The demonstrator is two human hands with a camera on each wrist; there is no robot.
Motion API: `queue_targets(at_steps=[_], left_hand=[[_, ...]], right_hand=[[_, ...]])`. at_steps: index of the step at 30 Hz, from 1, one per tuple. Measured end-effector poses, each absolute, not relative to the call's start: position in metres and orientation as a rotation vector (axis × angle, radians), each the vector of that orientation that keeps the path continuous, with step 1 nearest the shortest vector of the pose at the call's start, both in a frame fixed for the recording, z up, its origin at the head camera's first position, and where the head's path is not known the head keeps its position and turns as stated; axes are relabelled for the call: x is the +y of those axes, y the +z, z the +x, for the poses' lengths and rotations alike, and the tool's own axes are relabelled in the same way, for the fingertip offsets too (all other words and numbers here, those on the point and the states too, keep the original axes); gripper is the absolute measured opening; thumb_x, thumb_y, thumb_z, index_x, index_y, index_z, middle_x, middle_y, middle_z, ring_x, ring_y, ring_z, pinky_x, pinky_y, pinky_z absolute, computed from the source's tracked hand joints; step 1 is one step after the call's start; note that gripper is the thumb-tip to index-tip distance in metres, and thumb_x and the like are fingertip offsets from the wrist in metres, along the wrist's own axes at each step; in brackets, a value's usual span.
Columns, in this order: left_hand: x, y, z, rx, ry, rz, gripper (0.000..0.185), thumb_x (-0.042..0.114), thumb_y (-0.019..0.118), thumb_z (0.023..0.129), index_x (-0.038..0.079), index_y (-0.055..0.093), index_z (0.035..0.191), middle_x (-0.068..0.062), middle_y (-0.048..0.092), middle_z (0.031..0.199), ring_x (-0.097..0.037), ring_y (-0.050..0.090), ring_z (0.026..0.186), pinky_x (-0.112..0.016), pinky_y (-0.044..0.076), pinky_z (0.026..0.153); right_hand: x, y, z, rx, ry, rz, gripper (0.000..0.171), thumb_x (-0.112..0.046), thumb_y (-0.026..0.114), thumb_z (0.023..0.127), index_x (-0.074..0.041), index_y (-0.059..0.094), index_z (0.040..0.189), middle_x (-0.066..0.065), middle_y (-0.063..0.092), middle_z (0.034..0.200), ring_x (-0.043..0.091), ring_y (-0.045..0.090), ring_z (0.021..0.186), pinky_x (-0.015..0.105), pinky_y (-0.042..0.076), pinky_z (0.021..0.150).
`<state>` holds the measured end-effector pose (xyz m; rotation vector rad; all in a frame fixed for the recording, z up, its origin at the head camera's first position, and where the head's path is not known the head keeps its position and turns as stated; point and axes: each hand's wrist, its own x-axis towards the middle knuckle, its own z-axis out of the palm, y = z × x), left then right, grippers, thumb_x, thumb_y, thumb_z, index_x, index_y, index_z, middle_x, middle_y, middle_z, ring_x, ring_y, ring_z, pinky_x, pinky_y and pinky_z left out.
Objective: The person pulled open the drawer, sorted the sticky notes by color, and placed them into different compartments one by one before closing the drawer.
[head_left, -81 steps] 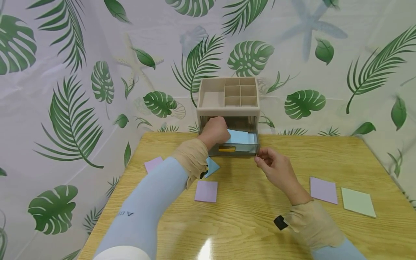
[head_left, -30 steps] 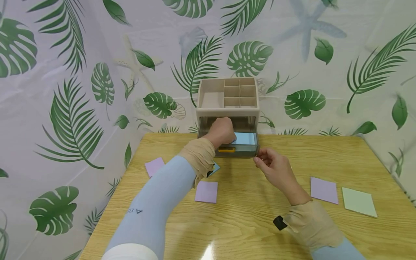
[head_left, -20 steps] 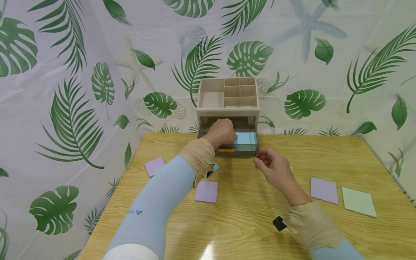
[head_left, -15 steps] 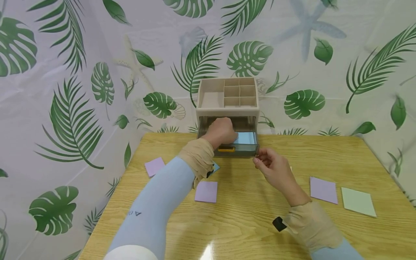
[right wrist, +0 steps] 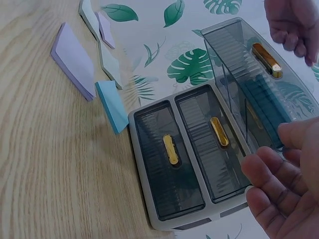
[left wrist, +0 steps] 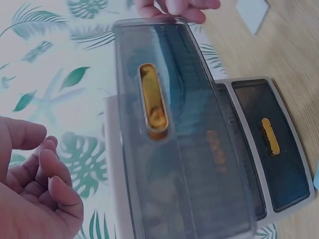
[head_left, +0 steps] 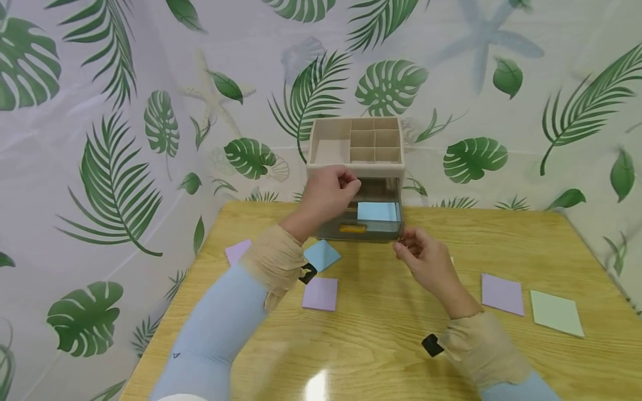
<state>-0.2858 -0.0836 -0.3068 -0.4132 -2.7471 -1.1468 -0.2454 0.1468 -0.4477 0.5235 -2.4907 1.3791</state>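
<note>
A beige desktop organizer (head_left: pixel 328 142) stands at the table's back, its smoky clear top drawer (head_left: pixel 333 229) pulled out. A pad of light blue sticky notes (head_left: pixel 377 211) lies in the drawer's right part. My left hand (head_left: pixel 326 195) hovers over the drawer's left side, fingers loosely curled. Nothing is between those fingers in the left wrist view, where the hand (left wrist: pixel 37 184) is beside the drawer front. At the drawer's front right corner, my right hand (head_left: pixel 426 259) holds the edge between thumb and curled fingers; the right wrist view shows its thumb (right wrist: pixel 299 134) against the corner.
Two lower drawers (right wrist: pixel 169 159) are closed. On the table lie a blue pad (head_left: pixel 322 256), a purple pad (head_left: pixel 320 294) and another purple pad (head_left: pixel 238 252) on the left. Farther right are a purple pad (head_left: pixel 502 294) and a pale green pad (head_left: pixel 557 313).
My left hand has let go of the blue sticky notes and risen out of the drawer, up and left. The pad lies straighter in the drawer's right part. My right hand has stayed at the corner.
</note>
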Motion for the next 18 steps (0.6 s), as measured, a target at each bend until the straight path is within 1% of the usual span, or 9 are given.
queue_targets(at_steps=[4, 8, 13, 18], left_hand=[[-0.105, -0.31, -0.272, -2.638, -1.19, -0.401, 0.016, 0.023, 0.058, 0.096, 0.013, 0.068, 0.089, 0.001, 0.06, 0.074, -0.015, 0.054, 0.067, -0.029, 0.044, 0.067], [-0.127, -0.318, -0.263, -2.55, -1.226, -0.319, 0.02, 0.025, 0.06, 0.096, 0.011, 0.067, 0.084, -0.001, 0.057, 0.069, -0.018, 0.052, 0.064, -0.031, 0.043, 0.064], [-0.154, -0.338, -0.263, -2.435, -1.255, -0.121, 0.025, 0.027, 0.059, 0.095, 0.008, 0.067, 0.081, -0.002, 0.054, 0.067, -0.018, 0.049, 0.063, -0.031, 0.04, 0.062], [-0.171, -0.365, -0.269, -2.403, -1.287, 0.087, 0.021, 0.024, 0.058, 0.095, 0.008, 0.064, 0.083, -0.002, 0.053, 0.07, -0.019, 0.05, 0.063, -0.032, 0.041, 0.061]], right_hand=[[0.146, -0.449, -0.245, -2.495, 1.376, 0.522, 0.024, -0.023, 0.062, 0.096, -0.002, 0.059, 0.109, 0.005, 0.067, 0.087, 0.025, 0.066, 0.073, 0.024, 0.05, 0.057], [0.147, -0.449, -0.244, -2.5, 1.372, 0.51, 0.026, -0.023, 0.062, 0.096, -0.002, 0.059, 0.109, 0.006, 0.067, 0.087, 0.024, 0.066, 0.073, 0.025, 0.05, 0.057], [0.147, -0.45, -0.246, -2.512, 1.362, 0.496, 0.027, -0.027, 0.061, 0.096, -0.004, 0.058, 0.11, 0.004, 0.068, 0.088, 0.017, 0.065, 0.074, 0.025, 0.05, 0.056], [0.145, -0.453, -0.246, -2.515, 1.38, 0.497, 0.025, -0.027, 0.06, 0.096, -0.006, 0.057, 0.11, 0.004, 0.068, 0.088, 0.02, 0.065, 0.075, 0.025, 0.05, 0.056]])
